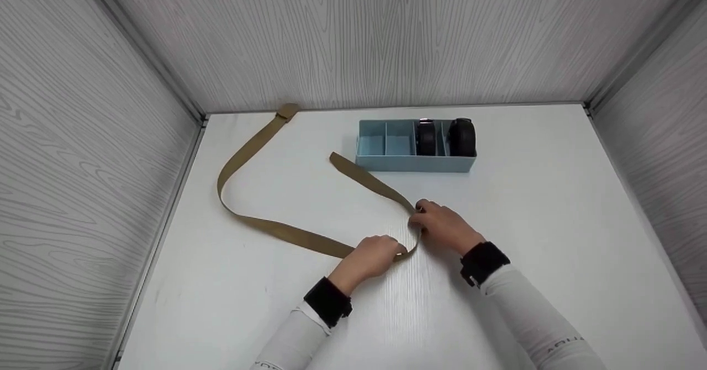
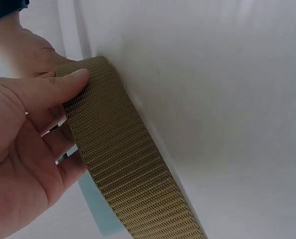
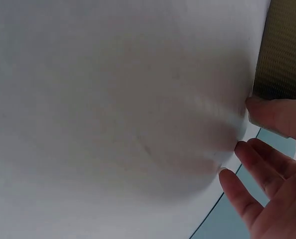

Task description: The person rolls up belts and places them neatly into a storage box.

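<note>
A long olive-brown webbing belt stands mostly on its edge on the white table, curving in a wide loop. My left hand pinches the belt near the front bend; in the left wrist view the thumb lies flat on the ribbed webbing. Just right of it, my right hand holds the belt between thumb and fingers where it turns back toward its free end. That free end points up left, close to the blue box. A folded end with a band lies at the back left.
A light blue divided box stands at the back, beyond the hands. Two round black coiled things sit in its right compartments, one beside the other. Grey wood-patterned panels enclose the table at the back and both sides.
</note>
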Available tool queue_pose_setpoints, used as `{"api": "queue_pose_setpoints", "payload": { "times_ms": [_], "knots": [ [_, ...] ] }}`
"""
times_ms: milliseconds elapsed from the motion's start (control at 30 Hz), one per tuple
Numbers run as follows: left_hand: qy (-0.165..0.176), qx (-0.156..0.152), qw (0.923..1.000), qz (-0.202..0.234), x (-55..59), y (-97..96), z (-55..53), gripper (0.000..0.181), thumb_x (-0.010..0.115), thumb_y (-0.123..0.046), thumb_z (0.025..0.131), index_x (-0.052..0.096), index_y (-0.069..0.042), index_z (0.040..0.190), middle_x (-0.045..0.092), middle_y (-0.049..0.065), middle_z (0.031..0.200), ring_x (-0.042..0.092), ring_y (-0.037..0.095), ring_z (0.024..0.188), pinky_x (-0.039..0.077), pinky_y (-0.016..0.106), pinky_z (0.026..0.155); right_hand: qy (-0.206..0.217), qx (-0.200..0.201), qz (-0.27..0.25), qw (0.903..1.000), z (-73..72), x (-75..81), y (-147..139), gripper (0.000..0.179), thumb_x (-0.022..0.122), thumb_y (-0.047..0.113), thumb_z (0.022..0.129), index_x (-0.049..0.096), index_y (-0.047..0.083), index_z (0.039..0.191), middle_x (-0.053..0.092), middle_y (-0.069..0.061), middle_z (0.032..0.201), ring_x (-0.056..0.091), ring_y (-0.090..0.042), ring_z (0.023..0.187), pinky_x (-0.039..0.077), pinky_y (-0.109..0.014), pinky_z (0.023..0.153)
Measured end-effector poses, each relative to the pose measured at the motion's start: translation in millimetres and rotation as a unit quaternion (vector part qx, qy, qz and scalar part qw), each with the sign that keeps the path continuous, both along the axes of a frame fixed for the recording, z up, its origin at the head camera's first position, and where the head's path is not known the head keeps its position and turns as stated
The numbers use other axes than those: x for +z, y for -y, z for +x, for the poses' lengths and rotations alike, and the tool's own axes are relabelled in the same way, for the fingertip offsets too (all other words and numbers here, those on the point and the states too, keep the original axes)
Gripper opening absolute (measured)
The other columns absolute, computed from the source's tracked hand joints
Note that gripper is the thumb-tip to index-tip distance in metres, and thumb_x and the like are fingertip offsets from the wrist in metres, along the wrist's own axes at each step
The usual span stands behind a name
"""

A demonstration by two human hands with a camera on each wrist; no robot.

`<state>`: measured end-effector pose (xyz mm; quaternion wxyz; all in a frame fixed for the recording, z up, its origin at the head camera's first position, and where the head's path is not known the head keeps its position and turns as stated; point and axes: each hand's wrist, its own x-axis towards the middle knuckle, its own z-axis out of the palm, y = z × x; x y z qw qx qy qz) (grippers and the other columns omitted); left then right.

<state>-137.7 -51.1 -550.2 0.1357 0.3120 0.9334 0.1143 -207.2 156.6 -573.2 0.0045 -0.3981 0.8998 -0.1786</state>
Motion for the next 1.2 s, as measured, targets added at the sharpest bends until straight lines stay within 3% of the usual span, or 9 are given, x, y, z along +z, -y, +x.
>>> {"api": "queue_pose_setpoints", "payload": {
  "times_ms": [167, 333, 533, 767, 900, 1067, 1200],
  "knots": [
    [0.001, 0.007, 0.9999, 0.007, 1.8, 5.9, -0.4, 0.016, 0.063, -0.006, 0.093, 0.075, -0.016, 0.091, 0.07, -0.004, 0.087, 0.064, 0.012, 0.083, 0.05, 0.029, 0.068, 0.011, -0.027, 0.009, 0.9995, -2.7, 0.2, -21, 0.016, 0.074, -0.002, 0.082, 0.072, 0.011, 0.092, 0.058, -0.009, 0.099, 0.058, -0.027, 0.084, 0.049, -0.039, 0.072],
    [-0.017, 0.018, 0.9997, -0.003, -0.3, 17.5, -2.3, 0.015, 0.064, -0.004, 0.092, 0.076, -0.013, 0.092, 0.071, -0.002, 0.088, 0.065, 0.012, 0.081, 0.051, 0.028, 0.065, 0.034, -0.08, 0.028, 0.9958, -2.4, -0.2, -55, 0.013, 0.071, 0.0, 0.086, 0.072, 0.01, 0.095, 0.057, -0.01, 0.101, 0.057, -0.027, 0.086, 0.049, -0.041, 0.072],
    [-0.038, 0.058, 0.9975, -0.01, -5.6, 39.5, -4.6, 0.015, 0.065, -0.001, 0.09, 0.076, -0.011, 0.091, 0.071, 0.002, 0.085, 0.065, 0.016, 0.076, 0.05, 0.031, 0.063, 0.08, -0.137, 0.031, 0.9869, 0.0, 4.0, -96, 0.013, 0.072, -0.001, 0.085, 0.071, 0.005, 0.097, 0.057, -0.012, 0.101, 0.059, -0.03, 0.091, 0.05, -0.043, 0.077],
    [-0.043, 0.093, 0.9947, -0.008, -9.1, 62.3, -9.9, 0.01, 0.073, 0.002, 0.079, 0.072, -0.008, 0.08, 0.068, 0.003, 0.076, 0.062, 0.018, 0.069, 0.05, 0.034, 0.063, 0.146, -0.183, 0.032, 0.9717, -0.1, 15.2, -127, 0.014, 0.069, -0.007, 0.084, 0.073, 0.001, 0.094, 0.059, -0.014, 0.101, 0.061, -0.033, 0.096, 0.049, -0.047, 0.084],
    [-0.018, 0.083, 0.9963, -0.01, -9.4, 68.3, -10.8, 0.011, 0.075, -0.001, 0.077, 0.067, -0.008, 0.08, 0.064, 0.002, 0.076, 0.059, 0.019, 0.071, 0.049, 0.037, 0.068, 0.158, -0.204, 0.038, 0.9654, -1.3, 17.5, -139, 0.015, 0.07, -0.01, 0.08, 0.073, 0.0, 0.091, 0.06, -0.015, 0.099, 0.061, -0.034, 0.094, 0.049, -0.048, 0.083],
    [0.015, 0.051, 0.9984, -0.02, -9.9, 66.3, -7.6, 0.019, 0.076, -0.009, 0.08, 0.065, -0.007, 0.095, 0.062, 0.003, 0.085, 0.058, 0.021, 0.081, 0.048, 0.041, 0.076, 0.17, -0.212, 0.039, 0.9617, -1.7, 19.5, -145, 0.013, 0.066, -0.01, 0.079, 0.072, 0.0, 0.086, 0.059, -0.017, 0.098, 0.06, -0.034, 0.092, 0.049, -0.048, 0.08],
    [0.014, 0.03, 0.9986, -0.041, -11.8, 59.5, -4.9, 0.028, 0.077, -0.013, 0.083, 0.065, -0.007, 0.107, 0.063, 0.004, 0.094, 0.06, 0.023, 0.09, 0.047, 0.042, 0.082, 0.186, -0.21, 0.038, 0.9592, -2.6, 21.3, -144, 0.016, 0.06, -0.012, 0.082, 0.071, -0.002, 0.09, 0.058, -0.02, 0.1, 0.059, -0.035, 0.092, 0.048, -0.049, 0.08]
  ]
}}
